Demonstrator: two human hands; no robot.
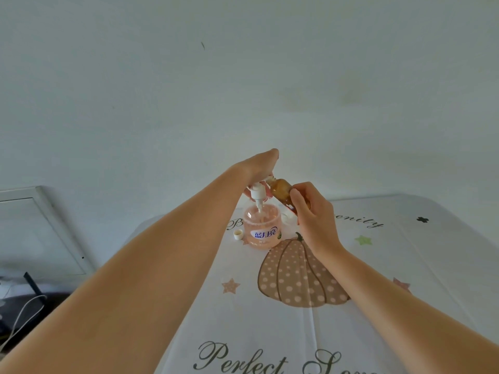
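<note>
I have the left hand [259, 168] arched over the pump head [255, 193] of the pink hand-soap bottle [261, 228], fingers curled down round it so the white spout pokes out beneath the palm. The soap bottle stands upright on the surface [405, 265], just beyond the pumpkin print [294, 276] on the cloth. From here I cannot tell whether the pump collar is seated on the bottle's neck or lifted a little clear of it; a length of white stem shows between them.

The right hand [310, 211] pinches a small amber bottle [280, 188] by its lower end, thumb on the near side and fingers wrapped behind. That bottle is in the air, tilted, with its open neck up against the spout under the left palm. A small white cap [238, 234] lies on the surface just left of the soap bottle, probably the amber bottle's own. Another small white piece [286, 217] sits behind the soap bottle to the right; I cannot make out what it is.

I judge the step to be decanting: soap is to go from the pump into the amber bottle, and the mouth is being lined up. The next move calls for a slow, straight press on the pump head while the right hand holds the narrow neck directly under the spout. A hard press could tip the soap bottle or send soap past that small opening.
</note>
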